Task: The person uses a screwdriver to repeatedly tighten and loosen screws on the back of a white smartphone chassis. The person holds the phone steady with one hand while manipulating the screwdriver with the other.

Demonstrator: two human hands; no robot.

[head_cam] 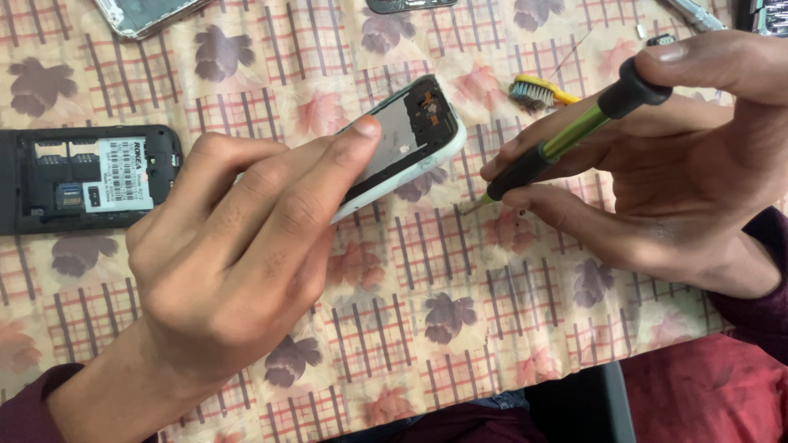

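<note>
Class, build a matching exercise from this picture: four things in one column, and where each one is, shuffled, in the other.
1. white phone shell
2. screwdriver
3. black phone body
4. toothbrush

a. flat at the cloth's left edge
b. in the right hand
c. in the left hand
d. on the cloth beyond the right hand's fingers

Pairs: 1-c, 2-b, 3-a, 4-d

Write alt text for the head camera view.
A left hand holds an opened white-edged phone frame tilted above a floral checked tablecloth, while the right hand holds a green-and-black screwdriver, tip down near the cloth. A black phone body with open slots lies at left, a yellow toothbrush behind.
</note>
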